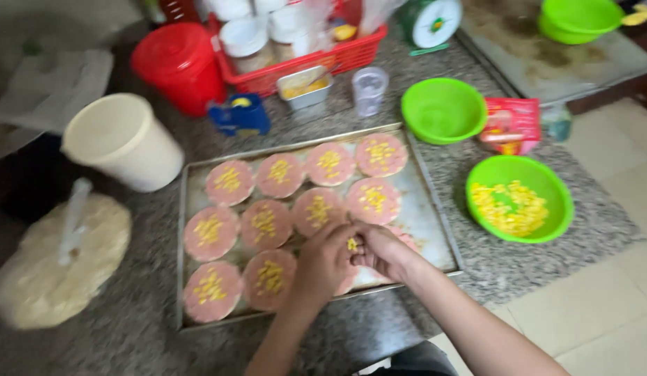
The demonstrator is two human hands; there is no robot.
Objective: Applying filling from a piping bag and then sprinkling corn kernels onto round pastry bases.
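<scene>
On granite counter [546, 271]: metal baking tray [435, 209] holding pink dough rounds [229, 182], most topped with yellow corn kernels [211, 230]. Right of tray, green bowl [560, 188] with more kernels. Over tray's near right part, left hand [322, 264] and right hand [383, 252] touching, fingertips pinching a few kernels between them above a partly hidden round.
</scene>
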